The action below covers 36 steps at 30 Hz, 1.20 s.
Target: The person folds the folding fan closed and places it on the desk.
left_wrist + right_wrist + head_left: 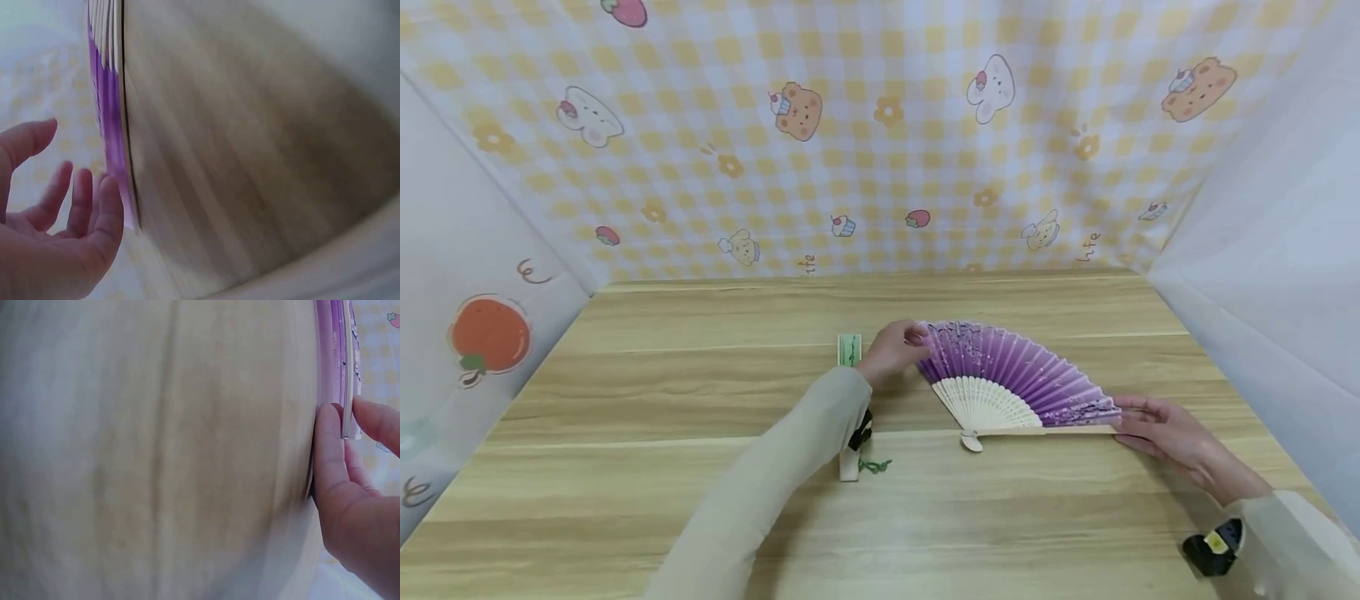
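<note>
A purple folding fan [1022,371] with pale slatted ribs lies spread on the table, its pivot end toward the person. At its left edge is my left hand [891,350]; in the left wrist view its thumb stands apart from the loosely bent fingers [81,206], which are beside the purple cloth. My right hand [1183,446] pinches the outer end of the fan's right guard stick; the right wrist view shows the thumb [375,422] on one side and fingers on the other. A folded green fan [850,348] lies partly hidden under the left forearm.
A green tassel [874,466] lies by the folded fan's near end. The wooden table [685,358] is bounded by a yellow checked cloth [880,167] behind and white cloths at both sides. Black wrist devices [1213,547] sit on both sleeves.
</note>
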### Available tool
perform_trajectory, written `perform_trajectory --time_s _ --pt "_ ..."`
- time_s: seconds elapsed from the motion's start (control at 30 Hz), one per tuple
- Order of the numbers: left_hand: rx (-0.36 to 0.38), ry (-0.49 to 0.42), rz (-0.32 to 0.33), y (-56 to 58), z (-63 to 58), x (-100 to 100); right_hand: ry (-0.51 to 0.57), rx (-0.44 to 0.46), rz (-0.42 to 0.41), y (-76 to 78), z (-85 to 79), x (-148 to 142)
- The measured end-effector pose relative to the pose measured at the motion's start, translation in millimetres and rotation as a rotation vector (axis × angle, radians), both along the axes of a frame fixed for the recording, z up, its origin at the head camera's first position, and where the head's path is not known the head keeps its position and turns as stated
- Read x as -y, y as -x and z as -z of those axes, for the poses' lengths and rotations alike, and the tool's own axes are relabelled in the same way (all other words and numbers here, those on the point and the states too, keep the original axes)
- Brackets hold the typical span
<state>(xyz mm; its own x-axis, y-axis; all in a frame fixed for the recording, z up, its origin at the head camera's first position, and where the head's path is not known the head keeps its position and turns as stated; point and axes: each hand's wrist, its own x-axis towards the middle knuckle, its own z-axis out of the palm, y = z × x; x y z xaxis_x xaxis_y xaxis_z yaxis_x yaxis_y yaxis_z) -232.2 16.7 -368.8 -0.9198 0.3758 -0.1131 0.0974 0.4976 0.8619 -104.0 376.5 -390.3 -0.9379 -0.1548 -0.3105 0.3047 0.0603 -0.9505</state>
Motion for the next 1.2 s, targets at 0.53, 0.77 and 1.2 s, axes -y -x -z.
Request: perform_trajectory --time_s 0.53,0.77,1.2 --pt "-0.002 0.155 -0.199 21.1 10.9 4.1 -0.072 0.036 0.035 -1.0 0.0 2.4" --pt "-0.008 0.165 -0.183 24.2 11.7 5.8 -0.073 0.026 0.039 -1.1 0.3 2.2" --pt "-0.006 0.19 -0.217 24.2 12.1 4.6 -0.126 0.044 0.042 -1.4 -0.9 4.8"
